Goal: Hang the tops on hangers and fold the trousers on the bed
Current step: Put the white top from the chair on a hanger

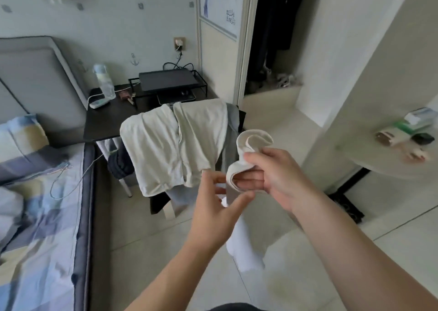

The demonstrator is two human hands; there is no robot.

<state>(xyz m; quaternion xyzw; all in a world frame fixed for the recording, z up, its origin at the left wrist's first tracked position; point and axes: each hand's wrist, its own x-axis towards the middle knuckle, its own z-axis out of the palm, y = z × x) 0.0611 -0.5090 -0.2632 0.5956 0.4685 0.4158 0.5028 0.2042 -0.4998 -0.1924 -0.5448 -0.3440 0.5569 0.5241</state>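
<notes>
The white cloth (247, 253) could be slipping down.
Your right hand (267, 175) is gripping only its rim; your left hand (213, 206) is hovering open just beside it, holding nothing.

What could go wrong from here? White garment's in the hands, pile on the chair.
1. The white garment is only bunched round the fingers of the right hand, its tail hanging toward the floor; it may slip or drag.
2. The cream garments drape loosely over the chair; a tug could pull them off.
3. A cable lies across the bed and might snag the folding.
</notes>
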